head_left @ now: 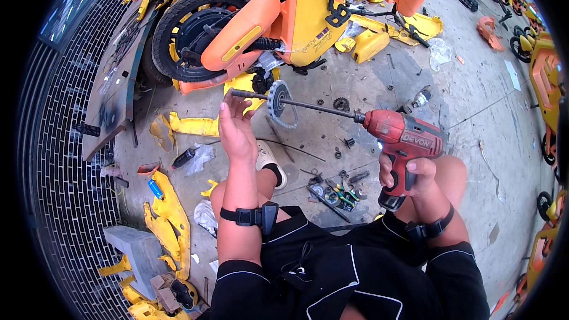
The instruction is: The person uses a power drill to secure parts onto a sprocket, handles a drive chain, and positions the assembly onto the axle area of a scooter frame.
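Observation:
In my right hand [409, 175] is a red and black cordless drill [403, 135], with my fingers wrapped round its grip. A long thin rod [323, 108] runs left from its chuck, ending in a thicker dark shaft [252, 95]. Around the rod sits a round toothed sprocket [276, 98]. A loop of chain [290, 120] hangs at the sprocket's edge. My left hand [238, 133] is raised with its palm up, thumb apart and fingers bent close to the shaft's far end. Whether those fingertips touch the shaft, I cannot tell.
An orange and yellow scooter [308, 18] lies on its side ahead. Tools and small parts [341, 192] lie between my legs. Yellow panels [172, 219] and a grey block [133, 255] are at left, beside a leaning board [118, 101]. More scooters [542, 77] line the right.

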### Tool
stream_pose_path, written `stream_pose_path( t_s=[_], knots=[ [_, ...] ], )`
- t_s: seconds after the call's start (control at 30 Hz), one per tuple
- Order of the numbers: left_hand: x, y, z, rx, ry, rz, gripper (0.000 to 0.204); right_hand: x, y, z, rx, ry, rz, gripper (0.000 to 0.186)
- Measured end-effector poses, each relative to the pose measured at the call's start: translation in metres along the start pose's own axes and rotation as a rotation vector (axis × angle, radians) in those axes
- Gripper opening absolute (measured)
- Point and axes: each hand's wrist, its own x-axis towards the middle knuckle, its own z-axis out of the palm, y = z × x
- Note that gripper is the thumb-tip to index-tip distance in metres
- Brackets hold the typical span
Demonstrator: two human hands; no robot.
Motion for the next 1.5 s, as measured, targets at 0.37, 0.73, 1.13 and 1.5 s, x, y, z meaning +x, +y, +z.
stream_pose_path(
  t_s=[0.37, 0.73, 1.13, 1.5],
  knots=[
    [0.0003, -0.0005, -0.0006, -0.013, -0.005, -0.006, 0.051, -0.0003, 0.0004, 0.0008, 0.011, 0.001, 0.003, 0.070],
    [0.0000, -0.0009, 0.0000, -0.024, -0.003, -0.022, 0.051, 0.0007, -0.0007, 0.0027, -0.002, 0.006, 0.004, 0.070],
    [0.0004, -0.0018, 0.0003, -0.019, -0.007, -0.025, 0.052, 0.0016, -0.0001, 0.0014, 0.004, 0.002, -0.005, 0.069],
    [0.0007, -0.0037, 0.0014, -0.021, 0.010, -0.021, 0.053, 0.0001, -0.0006, 0.0010, 0.009, 0.007, 0.000, 0.069]
  ],
)
